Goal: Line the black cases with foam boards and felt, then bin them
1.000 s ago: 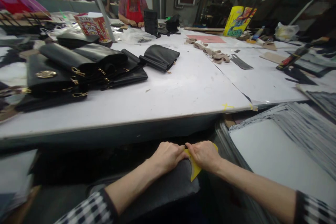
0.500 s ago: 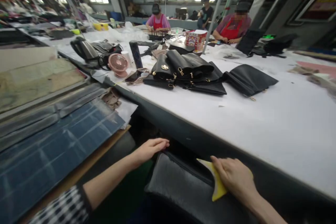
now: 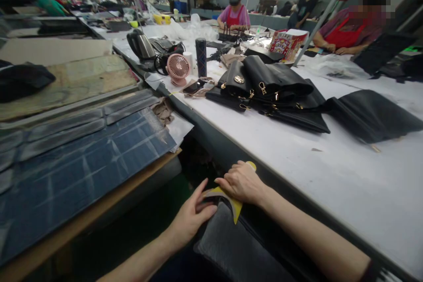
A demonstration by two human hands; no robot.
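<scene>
My right hand [image 3: 243,183] is closed on a yellow plastic scraper [image 3: 231,197], pressing it onto the top edge of a dark grey leather bag piece [image 3: 231,246] that lies in my lap below the table edge. My left hand [image 3: 191,213] rests on the piece's near corner with its fingers stretched out beside the scraper's tip. Both hands touch the piece just under the white table [image 3: 297,158].
A pile of black handbags [image 3: 264,90] lies on the table, with a pink fan [image 3: 177,68], a dark bottle [image 3: 200,57] and a kettle [image 3: 140,45] behind. Dark blue sheets [image 3: 82,158] cover a bench at left. People in red aprons [image 3: 346,35] work at the far side.
My view has swung left. My right hand has slid the scraper along the piece toward the left corner, and my left hand has come back to the piece beside it.
</scene>
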